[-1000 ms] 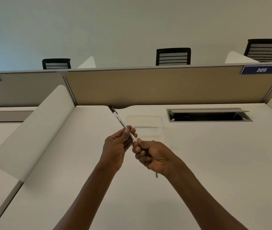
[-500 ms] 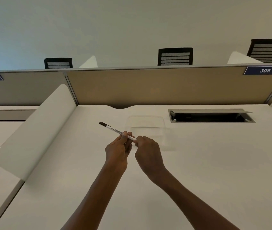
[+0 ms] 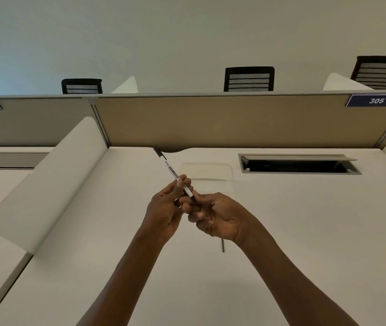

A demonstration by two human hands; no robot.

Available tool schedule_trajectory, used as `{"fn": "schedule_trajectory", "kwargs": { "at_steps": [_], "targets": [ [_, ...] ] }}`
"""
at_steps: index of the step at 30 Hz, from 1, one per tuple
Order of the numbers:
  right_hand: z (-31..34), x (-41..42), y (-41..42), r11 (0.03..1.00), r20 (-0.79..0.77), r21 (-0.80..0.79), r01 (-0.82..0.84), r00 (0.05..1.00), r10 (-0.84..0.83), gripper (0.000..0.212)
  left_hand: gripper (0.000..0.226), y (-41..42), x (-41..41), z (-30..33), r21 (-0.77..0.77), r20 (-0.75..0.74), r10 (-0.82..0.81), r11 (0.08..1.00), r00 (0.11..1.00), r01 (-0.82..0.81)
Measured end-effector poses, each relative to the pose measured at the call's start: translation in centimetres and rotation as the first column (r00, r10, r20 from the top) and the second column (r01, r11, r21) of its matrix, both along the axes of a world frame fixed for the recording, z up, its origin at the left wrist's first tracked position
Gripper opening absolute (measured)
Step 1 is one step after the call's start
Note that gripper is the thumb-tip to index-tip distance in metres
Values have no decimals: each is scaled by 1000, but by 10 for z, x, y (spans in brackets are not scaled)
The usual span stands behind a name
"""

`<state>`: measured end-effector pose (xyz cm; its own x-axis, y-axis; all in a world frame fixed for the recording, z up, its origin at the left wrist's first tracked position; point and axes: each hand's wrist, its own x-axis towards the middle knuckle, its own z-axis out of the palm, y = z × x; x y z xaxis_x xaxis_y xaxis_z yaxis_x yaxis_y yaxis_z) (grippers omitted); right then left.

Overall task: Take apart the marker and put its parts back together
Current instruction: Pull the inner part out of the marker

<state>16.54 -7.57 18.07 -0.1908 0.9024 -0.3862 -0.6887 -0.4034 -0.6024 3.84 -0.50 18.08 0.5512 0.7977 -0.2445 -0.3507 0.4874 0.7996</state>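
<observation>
From my remote feed, soft, even indoor light fills the frame, with no hard glare on the white desk (image 3: 281, 231). The wall (image 3: 187, 31) shifts from a cool bluish tint at the upper left to warmer cream at the right. Faint, diffuse shadows lie under the forearms, and a darker band sits beneath the beige partition (image 3: 234, 121). Wide-angle distortion bows the partition's top edge and tilts the chairs (image 3: 249, 78) outward near the corners. Focus is fairly crisp at centre; the placard "305" (image 3: 376, 100) reads clearly.
</observation>
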Motion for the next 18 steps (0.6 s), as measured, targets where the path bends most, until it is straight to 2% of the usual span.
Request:
{"fn": "schedule_trajectory", "kwargs": {
  "at_steps": [3,5,6,7,8,9,10,11,12,13,15,17,18],
  "targets": [
    [-1,-5,5,995,56,-35,99,994,-97,28,18,0,1,-2,77,-67,64,995,996,-59],
    [-2,-9,8,980,233,-44,194,956,-179,32,15,-3,4,-4,106,-104,133,987,986,-122],
    [-2,-11,10,973,371,-26,229,906,-203,34,14,-6,5,-5,113,-118,166,982,979,-153],
    [-2,-15,10,968,538,12,250,815,-217,35,14,-8,7,-6,114,-128,198,976,972,-184],
    [-2,-18,10,965,718,69,252,659,-223,33,13,-11,9,-7,105,-135,228,971,964,-214],
    [-3,-21,10,961,876,140,238,422,-232,29,13,-13,12,-8,85,-138,253,966,958,-243],
    [-8,-25,11,957,962,216,195,125,-243,25,14,-14,14,-8,59,-145,273,962,951,-267],
    [-14,-28,11,946,950,294,136,-155,-273,20,14,-14,16,-9,33,-156,287,958,945,-285],
    [-22,-31,12,922,875,379,77,-354,-330,15,15,-14,17,-9,10,-171,295,955,940,-298],
    [-29,-33,12,899,796,437,13,-472,-380,10,15,-14,19,-8,-13,-183,299,952,936,-306],
    [-42,-32,14,863,669,498,-80,-597,-442,12,15,-13,21,-9,-51,-194,300,948,934,-315],
    [-47,-29,16,850,614,509,-132,-637,-466,13,17,-10,20,-10,-60,-193,285,952,939,-301],
    [-46,-29,16,861,645,497,-110,-617,-451,11,19,-7,19,-10,-55,-190,271,957,944,-286]
  ]
}}
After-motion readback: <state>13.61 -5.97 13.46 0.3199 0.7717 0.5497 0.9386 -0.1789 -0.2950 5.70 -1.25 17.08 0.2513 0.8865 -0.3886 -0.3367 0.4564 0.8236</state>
